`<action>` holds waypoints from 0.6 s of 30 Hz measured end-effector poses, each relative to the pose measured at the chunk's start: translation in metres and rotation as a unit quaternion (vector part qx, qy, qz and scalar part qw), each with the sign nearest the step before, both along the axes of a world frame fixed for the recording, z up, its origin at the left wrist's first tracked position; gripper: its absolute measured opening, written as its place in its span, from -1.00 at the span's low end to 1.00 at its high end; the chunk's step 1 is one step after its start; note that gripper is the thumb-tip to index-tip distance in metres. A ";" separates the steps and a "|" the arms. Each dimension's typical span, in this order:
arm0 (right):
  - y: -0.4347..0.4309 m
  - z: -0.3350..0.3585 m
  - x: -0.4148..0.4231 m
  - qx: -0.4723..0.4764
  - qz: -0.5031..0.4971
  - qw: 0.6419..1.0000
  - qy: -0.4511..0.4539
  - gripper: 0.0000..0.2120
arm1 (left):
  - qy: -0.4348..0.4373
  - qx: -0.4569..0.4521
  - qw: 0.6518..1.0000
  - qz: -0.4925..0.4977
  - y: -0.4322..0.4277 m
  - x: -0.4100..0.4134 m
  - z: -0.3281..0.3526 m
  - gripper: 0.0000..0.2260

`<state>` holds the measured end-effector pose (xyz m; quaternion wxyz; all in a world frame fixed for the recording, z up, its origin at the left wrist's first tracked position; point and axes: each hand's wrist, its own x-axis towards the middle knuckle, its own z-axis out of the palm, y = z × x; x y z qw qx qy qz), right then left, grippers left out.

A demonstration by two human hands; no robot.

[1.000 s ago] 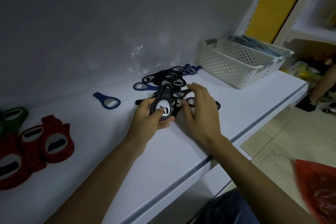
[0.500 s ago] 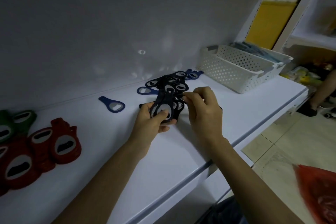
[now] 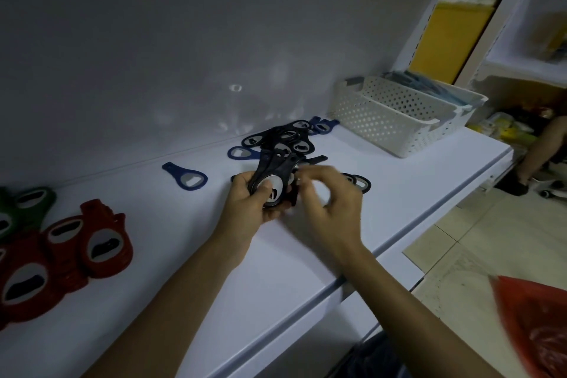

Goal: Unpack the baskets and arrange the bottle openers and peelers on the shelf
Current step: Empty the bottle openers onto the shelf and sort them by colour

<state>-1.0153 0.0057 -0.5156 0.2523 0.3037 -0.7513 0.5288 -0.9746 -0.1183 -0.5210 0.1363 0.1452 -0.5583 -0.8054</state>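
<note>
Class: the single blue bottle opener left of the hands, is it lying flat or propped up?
Lying flat: the blue bottle opener rests face up on the shelf, touching nothing else.

Lighting is dim. A plain grey back panel rises behind the white shelf. A perforated white upright stands at its right end. Beige floor tiles lie below.

Black bottle openers in left hand

My right hand has lifted off the loose pile. It now blurs just beside the black openers fanned in my left hand.
</note>
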 end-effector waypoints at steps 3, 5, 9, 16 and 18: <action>0.021 -0.004 -0.026 0.255 -0.191 0.944 -0.091 -0.70 | 0.003 -0.003 1.000 0.000 0.000 0.001 -0.001 -0.85; 0.031 -0.008 -0.036 0.372 -0.216 0.891 -0.144 -0.72 | 0.005 -0.017 1.000 -0.007 0.001 0.001 -0.001 -0.85; 0.028 -0.011 -0.035 0.406 -0.199 0.889 -0.067 -0.71 | 0.013 -0.019 1.000 -0.010 0.003 0.001 -0.001 -0.82; 0.022 -0.005 -0.026 0.240 -0.207 0.948 0.004 -0.81 | 0.013 -0.007 1.000 -0.006 0.002 0.000 -0.002 -0.86; 0.018 -0.002 -0.019 0.117 -0.135 0.984 0.016 -0.82 | 0.012 0.005 1.000 -0.007 0.002 -0.001 -0.002 -0.87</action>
